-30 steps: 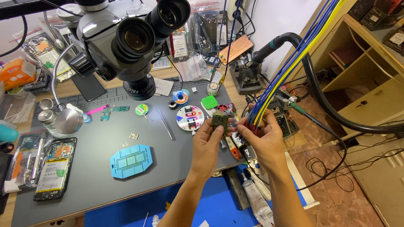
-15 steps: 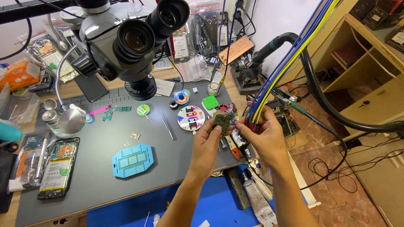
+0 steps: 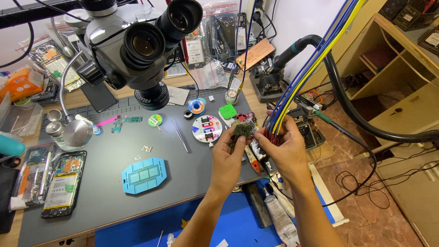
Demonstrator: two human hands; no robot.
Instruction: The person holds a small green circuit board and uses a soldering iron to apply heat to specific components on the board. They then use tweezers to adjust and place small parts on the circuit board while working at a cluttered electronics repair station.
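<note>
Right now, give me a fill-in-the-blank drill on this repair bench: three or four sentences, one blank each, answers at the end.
1. The left hand pinches a small green ____ at its fingertips.
2. The right hand grips a bundle of blue and ____ wires.
3. The light blue flat jig plate lies on the ____ work mat.
4. The steel tweezers lie to the ____ of the round white disc.

Missing words: circuit board; yellow; grey; left

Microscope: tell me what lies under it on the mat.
Under the microscope, the grey mat carries a green tape roll, tweezers and a small green board. The spot directly beneath its black lens ring is covered by the microscope head.
</note>
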